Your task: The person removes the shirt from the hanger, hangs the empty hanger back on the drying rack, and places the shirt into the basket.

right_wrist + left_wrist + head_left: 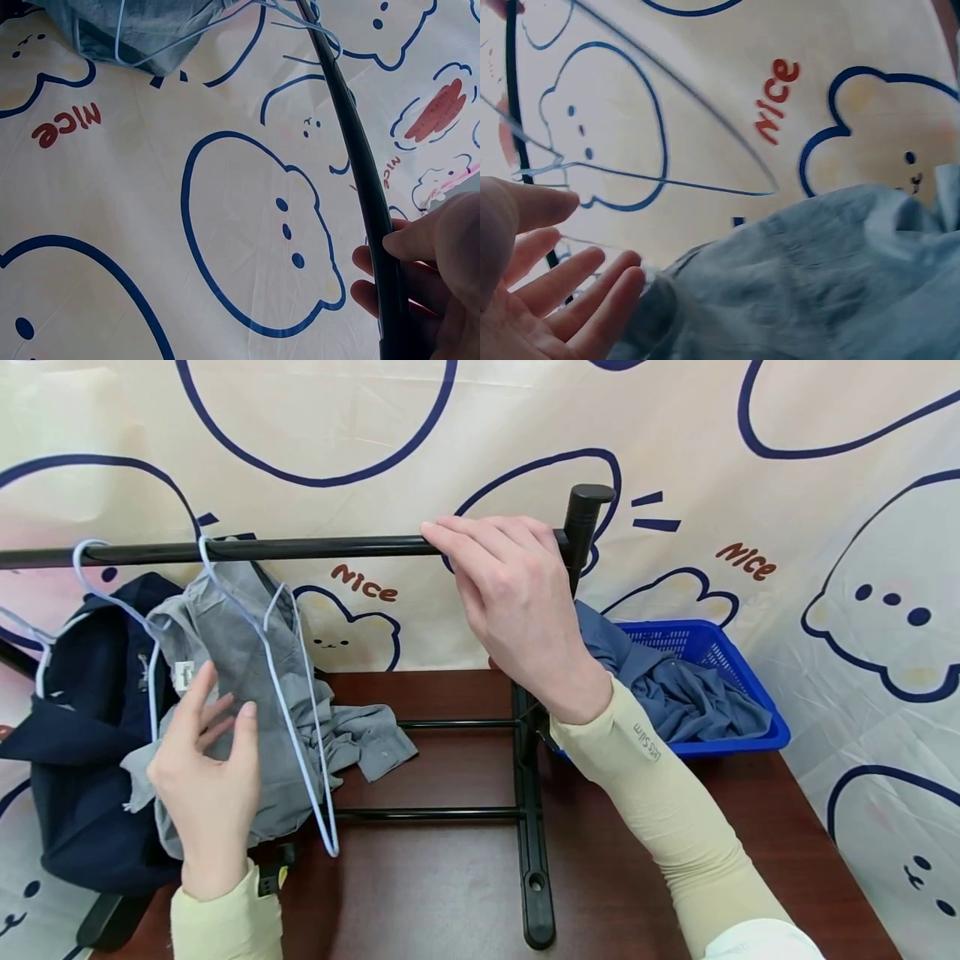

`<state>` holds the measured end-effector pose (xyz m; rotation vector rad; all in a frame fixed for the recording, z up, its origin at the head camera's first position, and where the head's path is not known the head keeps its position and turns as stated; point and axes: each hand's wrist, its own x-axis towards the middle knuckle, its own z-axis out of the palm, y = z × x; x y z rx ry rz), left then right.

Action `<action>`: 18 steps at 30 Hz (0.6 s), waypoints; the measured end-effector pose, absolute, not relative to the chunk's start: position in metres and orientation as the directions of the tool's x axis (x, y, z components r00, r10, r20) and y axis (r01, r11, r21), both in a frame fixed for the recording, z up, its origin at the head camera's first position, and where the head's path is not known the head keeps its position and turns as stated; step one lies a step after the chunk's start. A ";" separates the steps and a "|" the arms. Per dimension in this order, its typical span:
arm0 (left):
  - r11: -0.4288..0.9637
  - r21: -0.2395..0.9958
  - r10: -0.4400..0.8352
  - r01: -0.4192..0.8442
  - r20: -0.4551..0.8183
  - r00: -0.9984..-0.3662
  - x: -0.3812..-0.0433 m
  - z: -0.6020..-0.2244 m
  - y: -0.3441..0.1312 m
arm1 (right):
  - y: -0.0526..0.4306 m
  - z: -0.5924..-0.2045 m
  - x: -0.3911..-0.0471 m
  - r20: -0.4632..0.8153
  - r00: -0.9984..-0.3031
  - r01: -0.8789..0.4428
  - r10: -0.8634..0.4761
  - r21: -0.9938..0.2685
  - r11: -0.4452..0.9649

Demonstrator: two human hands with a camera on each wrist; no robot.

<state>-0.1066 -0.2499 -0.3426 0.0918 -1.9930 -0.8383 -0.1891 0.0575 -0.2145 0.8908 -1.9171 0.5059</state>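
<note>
My right hand point(517, 610) grips the black rail point(322, 549) of a clothes rack near its right end. In the right wrist view, the thumb and fingers lie on opposite sides of the rail. My left hand point(213, 777) is lifted in front of a grey garment point(232, 618), thumb apart from the loosely bent fingers, holding nothing. Beside it a light blue hanger point(283, 693) hooks over the rail. The grey garment hangs behind this hanger, one part trailing right; how it is held up is partly hidden. Left of it hangs a dark navy garment point(90, 810), with more light blue hangers about it.
A blue plastic basket point(720, 647) stands at the right, behind the rack's post, holding a crumpled blue garment point(675, 693). The rack's black foot point(536, 877) lies on the brown table point(427, 885). A printed cloth backdrop point(847, 693) stands behind and to the right.
</note>
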 end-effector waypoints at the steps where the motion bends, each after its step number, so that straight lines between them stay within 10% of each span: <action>1: 0.767 0.585 -0.395 0.263 0.754 -0.525 -0.106 -0.340 -0.249 | 0.057 -0.214 -0.189 0.876 -0.304 -0.758 -0.374 0.015 0.652; 7: 0.833 0.498 -0.401 0.243 0.845 -0.354 -0.102 -0.326 -0.248 | 0.058 -0.214 -0.189 0.879 -0.301 -0.758 -0.369 0.014 0.652; 18: 0.784 0.621 -0.535 0.026 0.695 -0.480 -0.102 -0.343 -0.269 | 0.056 -0.215 -0.190 0.877 -0.308 -0.760 -0.369 0.006 0.649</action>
